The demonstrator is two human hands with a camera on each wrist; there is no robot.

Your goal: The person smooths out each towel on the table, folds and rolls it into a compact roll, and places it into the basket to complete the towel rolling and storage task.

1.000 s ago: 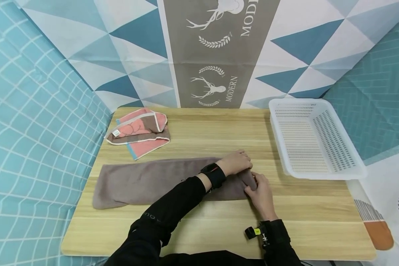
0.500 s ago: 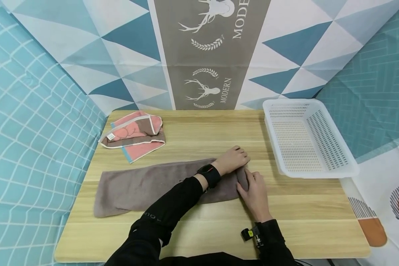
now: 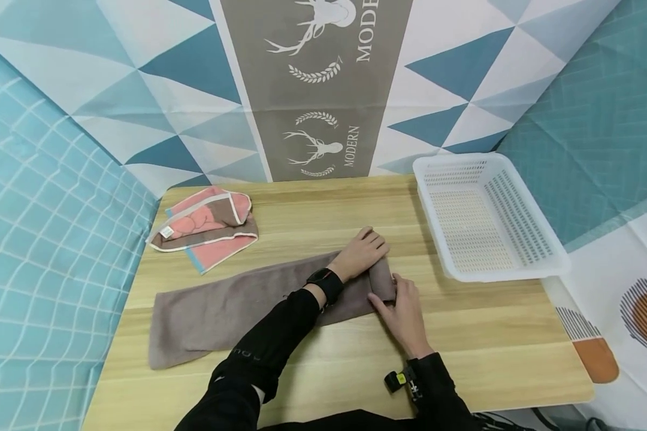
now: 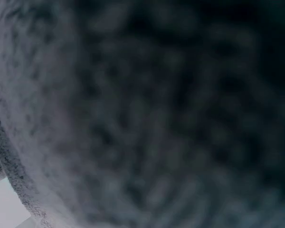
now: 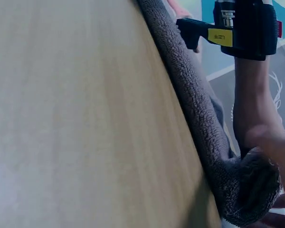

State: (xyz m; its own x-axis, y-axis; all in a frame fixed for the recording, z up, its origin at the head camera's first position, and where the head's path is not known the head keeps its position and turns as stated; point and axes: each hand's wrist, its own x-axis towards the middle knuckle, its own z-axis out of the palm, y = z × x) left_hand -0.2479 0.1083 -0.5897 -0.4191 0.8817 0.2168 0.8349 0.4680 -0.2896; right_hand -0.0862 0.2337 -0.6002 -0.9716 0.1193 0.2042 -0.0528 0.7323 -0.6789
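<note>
A long grey-brown towel (image 3: 221, 317) lies folded in a strip across the table, its right end turned over into a thick roll (image 3: 381, 280). My left hand (image 3: 357, 256) reaches across the towel, its fingers bent over the roll's far end. At the near end, my right hand (image 3: 407, 317) has the roll between its thumb and fingers. The right wrist view shows the towel's fluffy edge (image 5: 194, 95) along the table and the coiled end (image 5: 251, 190) beside the right hand. Dark, blurred towel cloth (image 4: 38, 118) fills most of the left wrist view.
A pink and brown cloth (image 3: 205, 224) with white trim lies folded at the back left of the wooden table (image 3: 323, 209). At the back right stands a white perforated plastic basket (image 3: 485, 221). Patterned sheets (image 3: 323, 90) hang behind and beside the table.
The towel's right end has been turned further over to the left into a neater roll, both hands moving with it. The head view has shifted, so the table appears tilted differently.
</note>
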